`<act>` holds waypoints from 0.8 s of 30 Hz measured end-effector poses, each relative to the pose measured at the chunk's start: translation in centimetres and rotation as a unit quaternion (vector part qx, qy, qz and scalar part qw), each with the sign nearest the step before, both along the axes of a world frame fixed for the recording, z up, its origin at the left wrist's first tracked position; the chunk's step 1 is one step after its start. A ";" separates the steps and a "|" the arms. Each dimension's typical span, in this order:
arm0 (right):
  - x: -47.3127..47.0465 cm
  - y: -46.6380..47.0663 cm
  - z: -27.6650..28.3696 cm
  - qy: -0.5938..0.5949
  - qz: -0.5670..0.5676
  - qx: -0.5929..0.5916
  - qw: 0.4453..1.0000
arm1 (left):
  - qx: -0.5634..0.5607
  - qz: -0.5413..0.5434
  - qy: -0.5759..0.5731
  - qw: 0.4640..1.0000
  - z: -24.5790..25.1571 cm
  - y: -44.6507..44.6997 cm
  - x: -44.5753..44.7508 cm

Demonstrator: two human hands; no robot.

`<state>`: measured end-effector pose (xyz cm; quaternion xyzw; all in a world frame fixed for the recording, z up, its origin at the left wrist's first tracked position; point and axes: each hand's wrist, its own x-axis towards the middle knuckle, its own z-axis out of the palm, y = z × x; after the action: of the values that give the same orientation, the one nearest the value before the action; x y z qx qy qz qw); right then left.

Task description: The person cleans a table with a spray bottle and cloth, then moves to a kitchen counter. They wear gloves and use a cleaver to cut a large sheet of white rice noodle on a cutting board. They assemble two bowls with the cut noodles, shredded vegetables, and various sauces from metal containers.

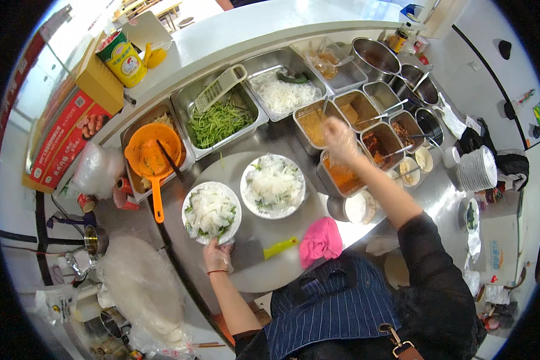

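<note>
My gloved left hand (218, 257) grips the near rim of a white plate (237, 215), which holds broad white noodles (209, 211) over green shreds. A second white plate (302, 198) with similar noodles (272, 180) sits to its right on the round cutting board (252, 265). Over the sauce pans hovers my gloved right hand (339, 139), fingers curled, between a pan of yellowish sauce (310, 126) and a pan of orange-red sauce (342, 177). Whether its fingers hold a utensil cannot be made out. A cleaver with a green handle (280, 248) lies below the plates.
A pink cloth (321, 243) lies at the board's right edge. An orange strainer (153, 150) rests over a tray at left. Steel pans hold green shreds with a grater (218, 87) and white shreds (288, 95). Spoon handles stick out of several seasoning pans. Stacked plates (477, 168) stand far right.
</note>
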<state>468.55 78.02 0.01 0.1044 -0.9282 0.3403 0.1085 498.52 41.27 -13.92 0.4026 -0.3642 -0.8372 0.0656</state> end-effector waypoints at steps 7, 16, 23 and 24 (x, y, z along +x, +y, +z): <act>-15.9 4.0 -1.4 -0.149 -0.026 0.060 0.987 | 0.022 0.187 0.020 0.982 -1.1 2.3 -2.6; -12.4 8.4 -2.9 -0.119 0.435 -0.043 0.892 | -0.048 0.274 0.001 0.960 5.9 8.9 2.7; -13.7 7.8 -2.4 0.030 0.561 0.091 0.822 | -0.058 0.275 0.037 0.959 13.4 18.4 1.6; -14.2 8.3 -2.3 0.058 0.558 0.089 0.823 | -0.048 0.305 0.023 0.951 13.6 19.5 0.8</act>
<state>454.36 86.33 -2.28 0.6329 -0.7299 0.2519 -0.0562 499.33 60.77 -0.29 0.4717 -0.2624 -0.7675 0.3458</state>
